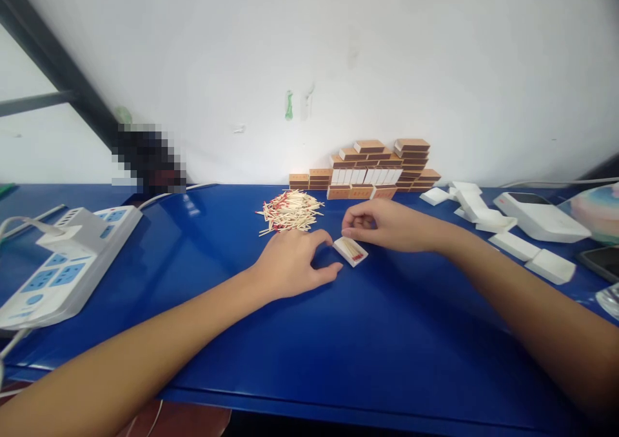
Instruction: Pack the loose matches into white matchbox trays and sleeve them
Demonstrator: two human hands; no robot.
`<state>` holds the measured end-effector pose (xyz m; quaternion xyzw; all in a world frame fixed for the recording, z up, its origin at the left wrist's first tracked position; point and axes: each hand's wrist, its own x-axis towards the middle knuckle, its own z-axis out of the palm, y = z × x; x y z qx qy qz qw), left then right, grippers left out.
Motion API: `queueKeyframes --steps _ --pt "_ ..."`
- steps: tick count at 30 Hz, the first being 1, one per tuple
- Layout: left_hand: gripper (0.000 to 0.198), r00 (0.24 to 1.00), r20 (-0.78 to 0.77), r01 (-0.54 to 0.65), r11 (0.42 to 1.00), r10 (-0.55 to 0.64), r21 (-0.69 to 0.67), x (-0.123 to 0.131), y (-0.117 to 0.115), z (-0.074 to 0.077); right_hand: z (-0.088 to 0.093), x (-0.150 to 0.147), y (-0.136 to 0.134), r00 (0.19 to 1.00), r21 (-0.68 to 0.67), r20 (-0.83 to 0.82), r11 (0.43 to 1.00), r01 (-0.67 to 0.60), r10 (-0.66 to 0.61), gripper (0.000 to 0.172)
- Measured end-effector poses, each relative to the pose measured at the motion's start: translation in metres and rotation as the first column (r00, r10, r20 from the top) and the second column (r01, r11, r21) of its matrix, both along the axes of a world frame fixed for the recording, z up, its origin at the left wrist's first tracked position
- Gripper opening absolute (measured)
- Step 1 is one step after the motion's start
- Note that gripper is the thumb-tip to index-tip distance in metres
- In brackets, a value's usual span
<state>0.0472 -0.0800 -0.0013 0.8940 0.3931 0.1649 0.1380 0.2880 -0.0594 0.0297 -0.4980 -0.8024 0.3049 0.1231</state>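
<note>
From the head camera: a small white tray (362, 260) with a few matches (353, 250) inside, askew on the blue counter (309, 359) between the two hands, red match heads toward its near end. Likeliest trouble: a skid or tip of the tray, from an uneven nudge by the left hand (293, 263) against so small and probably light a thing. Also possible: matches flicked out over the low rim, from crowded fingertips; sticks dragged from the loose match heap (293, 211), from a sweep of the left hand just in front of it. Less likely: a knock to the stacked matchboxes (358, 192) at the wall, from an overlong reach by the right hand (382, 224).

Left forearm aslant from the lower left, palm downward, grip wide, thumb and forefinger parted beside the tray's left side; contact uncertain. Right forearm in from the right, fingers curled toward the thumb at the tray's far end; impossible to tell whether closed on a match.
</note>
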Motion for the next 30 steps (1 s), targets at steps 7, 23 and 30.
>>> queueKeyframes --steps 7,23,30 --pt "0.041 1.000 -0.015 0.013 0.999 -0.013 0.030 0.000 -0.002 -0.002 -0.002 0.010 -0.016 0.998 0.031 0.060 0.999 0.028 -0.029 0.032" --pt "0.062 0.999 -0.010 -0.031 0.999 0.031 0.026 -0.001 -0.002 0.001 0.009 0.003 -0.033 0.981 -0.332 -0.174 0.933 -0.137 0.082 0.047" --pt "0.038 0.999 -0.050 0.002 0.999 0.000 0.051 -0.001 -0.002 -0.001 -0.008 -0.006 0.010 0.983 0.210 -0.133 0.965 0.155 -0.129 0.023"
